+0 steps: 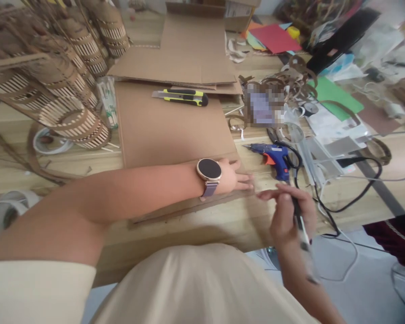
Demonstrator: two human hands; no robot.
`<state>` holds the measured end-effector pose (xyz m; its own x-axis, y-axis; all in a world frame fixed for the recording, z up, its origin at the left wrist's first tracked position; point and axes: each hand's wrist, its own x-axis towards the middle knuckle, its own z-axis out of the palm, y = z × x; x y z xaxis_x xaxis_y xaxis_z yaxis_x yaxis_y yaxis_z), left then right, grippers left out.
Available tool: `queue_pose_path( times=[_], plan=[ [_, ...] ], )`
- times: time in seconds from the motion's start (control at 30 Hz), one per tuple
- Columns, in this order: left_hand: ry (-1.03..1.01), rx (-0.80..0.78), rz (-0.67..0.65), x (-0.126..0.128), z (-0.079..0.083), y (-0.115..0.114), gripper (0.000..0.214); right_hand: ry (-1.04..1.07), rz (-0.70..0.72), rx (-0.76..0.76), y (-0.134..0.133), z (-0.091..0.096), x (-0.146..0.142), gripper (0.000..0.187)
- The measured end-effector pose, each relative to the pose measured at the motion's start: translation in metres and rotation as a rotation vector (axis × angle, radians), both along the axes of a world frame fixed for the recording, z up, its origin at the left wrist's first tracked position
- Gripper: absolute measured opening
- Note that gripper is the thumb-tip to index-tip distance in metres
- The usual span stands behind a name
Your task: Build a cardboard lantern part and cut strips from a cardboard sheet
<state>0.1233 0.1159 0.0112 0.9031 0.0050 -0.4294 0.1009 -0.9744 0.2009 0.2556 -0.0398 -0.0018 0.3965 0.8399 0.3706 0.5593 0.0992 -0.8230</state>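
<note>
My left hand (232, 177) rests flat on the right side of a brown cardboard sheet (168, 130), fingers spread toward its edge; a round watch (209, 169) is on that wrist. To the right, my right hand (288, 211) is closed around a slim black-and-white pen (302, 231), blurred by motion, its index finger pointing toward my left fingertips. On the upper part of the sheet lies a yellow-and-black utility knife (185, 96). A blue glue gun (273, 157) with an orange trigger lies just beyond my right hand, touched by neither hand.
Several bamboo-slat cylinders (77, 121) crowd the left, beside a white tape roll (52, 141). Folded cardboard (189, 49) is stacked behind the sheet. Brown strip curls, coloured paper (275, 38) and a black cable (357, 198) clutter the right. The table's front edge is close to my body.
</note>
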Motion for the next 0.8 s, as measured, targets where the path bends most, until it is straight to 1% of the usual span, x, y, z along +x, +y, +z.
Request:
queue_pose_path(
  times=[0.03,0.07,0.1,0.17,0.27,0.37,0.4,0.53,0.57,0.6,0.67,0.7,0.8],
  plan=[
    [0.031,0.021,-0.001,0.0,0.005,-0.001,0.143,-0.106,-0.038,-0.032,0.004,-0.001,0.006,0.018],
    [0.054,0.043,0.0,0.0,0.01,-0.003,0.142,-0.185,-0.016,-0.078,0.009,-0.002,0.011,0.02],
    [0.061,0.063,-0.001,0.0,0.014,-0.005,0.141,-0.243,0.036,-0.121,0.013,-0.004,0.014,0.021],
    [0.036,0.094,-0.008,-0.002,0.017,-0.007,0.133,-0.299,0.189,-0.187,0.021,-0.008,0.02,0.018],
    [-0.036,0.118,-0.024,-0.01,0.016,-0.007,0.116,-0.364,0.339,-0.195,0.028,-0.015,0.025,0.013],
    [-0.139,0.128,-0.044,-0.027,0.018,-0.006,0.1,-0.444,0.406,-0.186,0.031,-0.021,0.029,0.012],
    [-0.163,0.133,-0.043,-0.034,0.021,-0.007,0.093,-0.463,0.417,-0.182,0.031,-0.023,0.03,0.011],
    [-0.162,0.146,-0.001,-0.064,0.036,-0.015,0.045,-0.479,0.408,-0.172,0.032,-0.026,0.031,0.009],
    [-0.171,0.143,0.003,-0.072,0.039,-0.018,0.033,-0.478,0.406,-0.174,0.032,-0.026,0.031,0.009],
    [-0.182,0.133,0.002,-0.079,0.04,-0.021,0.025,-0.476,0.405,-0.177,0.032,-0.026,0.03,0.009],
    [-0.189,0.09,0.007,-0.092,0.039,-0.026,0.023,-0.469,0.406,-0.177,0.032,-0.026,0.03,0.008],
    [-0.181,0.06,0.021,-0.097,0.037,-0.028,0.027,-0.465,0.407,-0.173,0.032,-0.026,0.03,0.007],
    [-0.155,0.009,0.087,-0.108,0.033,-0.034,0.046,-0.458,0.414,-0.159,0.032,-0.026,0.029,0.006]
  ],
)
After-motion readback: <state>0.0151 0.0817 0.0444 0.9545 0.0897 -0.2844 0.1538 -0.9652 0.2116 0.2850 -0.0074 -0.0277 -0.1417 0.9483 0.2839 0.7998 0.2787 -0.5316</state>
